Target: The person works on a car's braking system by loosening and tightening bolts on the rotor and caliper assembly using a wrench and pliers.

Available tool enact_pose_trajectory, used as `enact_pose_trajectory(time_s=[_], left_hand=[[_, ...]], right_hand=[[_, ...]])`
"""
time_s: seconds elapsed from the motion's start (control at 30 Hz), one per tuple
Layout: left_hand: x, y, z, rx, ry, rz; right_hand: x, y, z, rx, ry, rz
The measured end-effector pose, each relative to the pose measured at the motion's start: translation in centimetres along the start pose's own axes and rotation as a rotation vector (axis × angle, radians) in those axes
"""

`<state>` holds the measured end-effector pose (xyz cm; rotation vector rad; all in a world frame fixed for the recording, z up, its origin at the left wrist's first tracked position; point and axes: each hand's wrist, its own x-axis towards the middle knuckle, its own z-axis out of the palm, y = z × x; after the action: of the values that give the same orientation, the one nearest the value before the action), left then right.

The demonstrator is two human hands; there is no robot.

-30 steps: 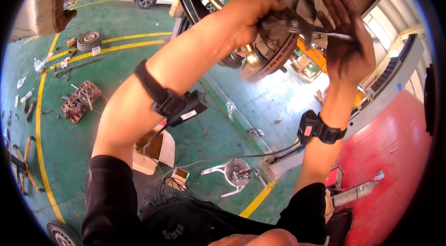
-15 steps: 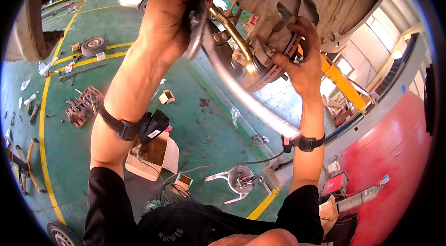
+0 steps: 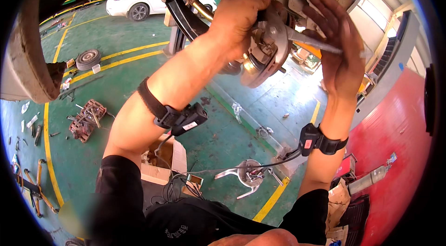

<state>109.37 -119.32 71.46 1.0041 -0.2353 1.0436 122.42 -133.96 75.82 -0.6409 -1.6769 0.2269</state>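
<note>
My left hand (image 3: 239,21) reaches up to the brake and hub assembly (image 3: 267,67) under a raised vehicle. Its fingers are closed, and its grip is partly hidden behind the hand and the hub parts. A grey metal bar (image 3: 309,39) sticks out to the right from beside this hand, its far end blurred. My right hand (image 3: 341,46) is raised at that far end, fingers stretched out and the palm against or close to the bar; contact is unclear. Left of the hub, a gold-coloured shaft (image 3: 200,8) runs under the vehicle.
Below stand an open cardboard box (image 3: 165,160) and a white stool (image 3: 248,174) holding small metal parts. Cables (image 3: 223,169) run between my wrist straps. A loose wheel (image 3: 88,59) and a reddish tool tray (image 3: 88,120) lie on the green floor. A white car (image 3: 137,3) is parked behind.
My left hand has moved right to the hub. My right hand has let go of the brake disc and moved right, its fingers now extended. The bar now points more level toward it.
</note>
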Motion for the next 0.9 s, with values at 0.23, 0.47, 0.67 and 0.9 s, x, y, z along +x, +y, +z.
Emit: enact_pose_trajectory(time_s=[0.23,0.47,0.67,0.9], left_hand=[[0.4,0.9,-0.6,0.439,-0.076,0.083],[2.6,0.6,0.2,0.413,-0.101,0.11],[3.0,0.4,0.1,0.415,-0.09,0.108],[2.3,0.7,0.2,0.415,-0.059,0.118]], right_hand=[[3.4,0.5,-1.0,-0.039,0.184,0.273],[4.6,0.2,-1.6,-0.041,0.227,0.22],[4.6,0.8,-0.1,-0.032,0.257,0.204],[5.1,1.0,2.0,0.313,0.273,0.203]])
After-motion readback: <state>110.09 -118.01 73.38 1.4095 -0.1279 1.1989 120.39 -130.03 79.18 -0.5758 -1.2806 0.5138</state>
